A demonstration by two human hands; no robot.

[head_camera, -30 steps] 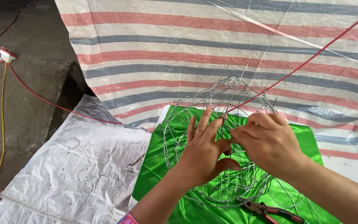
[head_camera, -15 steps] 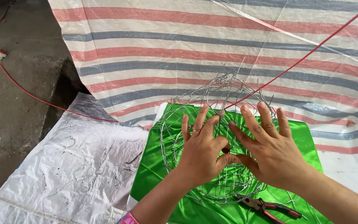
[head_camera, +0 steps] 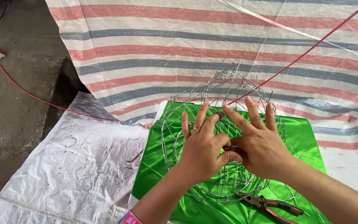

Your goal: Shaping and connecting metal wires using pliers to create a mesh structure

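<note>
Here both hands work on a round wire frame (head_camera: 224, 137) that stands on a sheet of green cloth (head_camera: 307, 141). The left hand (head_camera: 201, 147) lies flat against the near side of the wire frame, fingers spread and pointing up, likely to steady the mesh. The right hand (head_camera: 257, 145) sits just beside it, thumbs touching, fingers also fanned over the wires. Neither grip closes on anything; whether a fingertip hooks a strand I cannot tell, the wires being too fine. A pair of red-handled pliers (head_camera: 272, 205) lies on the green cloth near the right wrist, within reach. A red cord (head_camera: 303, 54) runs from the frame's top up to the right. Behind hangs a striped tarp (head_camera: 187, 45); a white plastic sheet (head_camera: 75, 166) covers the floor to the left.
</note>
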